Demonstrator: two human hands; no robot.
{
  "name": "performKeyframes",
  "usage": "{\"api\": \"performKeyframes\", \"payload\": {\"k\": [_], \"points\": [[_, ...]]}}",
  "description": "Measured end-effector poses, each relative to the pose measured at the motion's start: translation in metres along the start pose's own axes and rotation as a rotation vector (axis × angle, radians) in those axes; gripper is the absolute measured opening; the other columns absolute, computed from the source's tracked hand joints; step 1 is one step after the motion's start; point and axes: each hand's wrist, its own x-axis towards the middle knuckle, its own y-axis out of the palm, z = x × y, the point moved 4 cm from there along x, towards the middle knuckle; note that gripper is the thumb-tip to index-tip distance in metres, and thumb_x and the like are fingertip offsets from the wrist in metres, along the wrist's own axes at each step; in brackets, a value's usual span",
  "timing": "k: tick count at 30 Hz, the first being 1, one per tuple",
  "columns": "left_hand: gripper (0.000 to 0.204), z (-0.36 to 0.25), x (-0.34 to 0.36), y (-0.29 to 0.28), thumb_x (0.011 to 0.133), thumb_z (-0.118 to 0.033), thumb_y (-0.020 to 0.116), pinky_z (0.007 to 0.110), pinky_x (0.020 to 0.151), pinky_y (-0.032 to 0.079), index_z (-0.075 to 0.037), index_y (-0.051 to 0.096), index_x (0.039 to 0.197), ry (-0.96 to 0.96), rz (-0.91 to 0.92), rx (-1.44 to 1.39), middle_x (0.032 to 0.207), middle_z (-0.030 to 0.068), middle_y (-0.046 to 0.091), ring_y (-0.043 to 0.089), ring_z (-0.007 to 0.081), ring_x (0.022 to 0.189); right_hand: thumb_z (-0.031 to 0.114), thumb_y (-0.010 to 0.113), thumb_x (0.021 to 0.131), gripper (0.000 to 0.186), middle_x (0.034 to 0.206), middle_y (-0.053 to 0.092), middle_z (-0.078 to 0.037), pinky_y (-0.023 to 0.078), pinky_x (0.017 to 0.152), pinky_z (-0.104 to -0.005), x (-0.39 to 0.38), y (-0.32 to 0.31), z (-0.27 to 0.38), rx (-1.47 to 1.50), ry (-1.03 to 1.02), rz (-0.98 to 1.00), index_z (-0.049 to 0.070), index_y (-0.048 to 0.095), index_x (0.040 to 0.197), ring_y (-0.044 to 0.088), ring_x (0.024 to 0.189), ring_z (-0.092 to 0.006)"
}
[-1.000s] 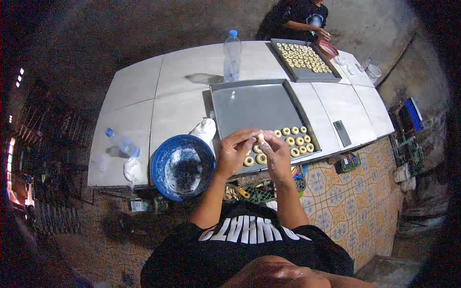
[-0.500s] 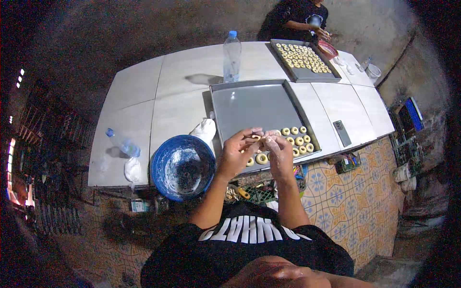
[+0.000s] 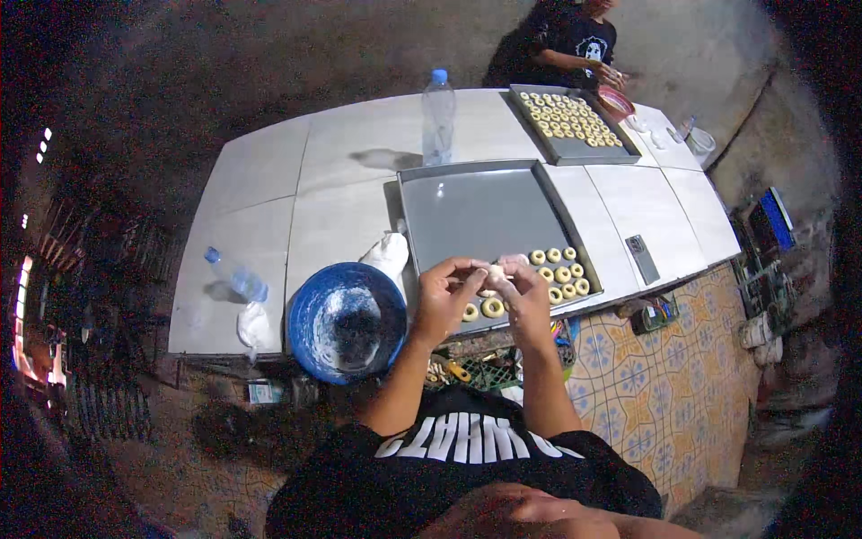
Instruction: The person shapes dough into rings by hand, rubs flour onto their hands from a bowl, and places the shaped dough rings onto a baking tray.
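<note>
My left hand [image 3: 443,296] and my right hand [image 3: 528,296] meet over the near edge of a grey metal tray [image 3: 476,211]. Between their fingertips they pinch a small piece of pale dough [image 3: 494,272]; its exact shape is partly hidden by the fingers. Several rows of small dough rings [image 3: 563,272] lie on the tray to the right of my right hand. Just below my fingers rests another dough ring [image 3: 492,307], with one more beside it near my left hand. Both hands look dusted with flour.
Left of the tray stand a blue basin [image 3: 346,323] and a white cloth or bag [image 3: 388,254]. A tall clear bottle [image 3: 438,117] rises behind the tray. Across the white table [image 3: 346,135], another person [image 3: 575,54] works by a second tray [image 3: 579,151] of dough rings. A phone [image 3: 641,259] lies right.
The scene sits slightly lower in view. My fingertips have drawn closer together around the dough, my left fingers shifting position on it. The other person's hands have moved slightly.
</note>
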Motion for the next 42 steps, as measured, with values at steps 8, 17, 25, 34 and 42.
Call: {"api": "performKeyframes", "payload": {"k": [8,17,25,34,42], "points": [[0.02,-0.008,-0.003,0.004,0.096,-0.003,0.069,0.025,0.083,0.057,0.002,0.068,0.115,0.195,0.03,-0.041,0.101,0.0074,0.073,0.071,0.0128,0.093,0.009,0.066,0.097,0.012,0.106,0.066,-0.006,0.05,0.089,-0.031,-0.002,0.004,0.005,-0.142,-0.048,-0.004,-0.002,0.071,0.095,0.062,0.1,-0.0147],[0.017,-0.005,-0.002,0.006,0.097,0.0,0.066,0.028,0.082,0.058,0.004,0.069,0.113,0.151,-0.032,-0.024,0.101,0.0087,0.074,0.072,0.0144,0.091,0.01,0.071,0.095,0.012,0.104,0.064,-0.003,0.05,0.072,-0.0253,0.001,0.006,0.004,-0.114,-0.017,-0.013,-0.001,0.07,0.097,0.063,0.081,-0.0118],[0.014,0.005,-0.002,0.003,0.097,-0.006,0.068,0.028,0.083,0.057,0.004,0.069,0.108,0.143,-0.1,0.037,0.095,0.0083,0.074,0.072,0.014,0.087,0.012,0.073,0.092,0.014,0.097,0.064,-0.002,0.05,0.077,-0.0276,0.0,0.0,-0.003,-0.177,-0.022,0.017,0.0,0.069,0.096,0.062,0.088,-0.0117],[0.015,0.002,0.0,0.006,0.095,-0.002,0.069,0.029,0.088,0.057,0.003,0.071,0.109,0.199,-0.04,0.039,0.108,0.0099,0.072,0.071,0.0163,0.097,0.01,0.065,0.098,0.014,0.108,0.065,-0.005,0.049,0.087,-0.0292,-0.002,-0.002,-0.001,-0.143,0.023,0.024,-0.001,0.07,0.105,0.061,0.097,-0.0132],[0.012,0.006,-0.001,0.004,0.095,-0.004,0.071,0.028,0.083,0.058,0.003,0.07,0.104,0.069,-0.091,-0.039,0.095,0.0076,0.075,0.072,0.0132,0.088,0.012,0.066,0.097,0.011,0.095,0.062,-0.002,0.047,0.085,-0.0273,-0.003,-0.001,0.0,-0.183,0.031,0.024,0.001,0.068,0.097,0.06,0.091,-0.0122]]}}
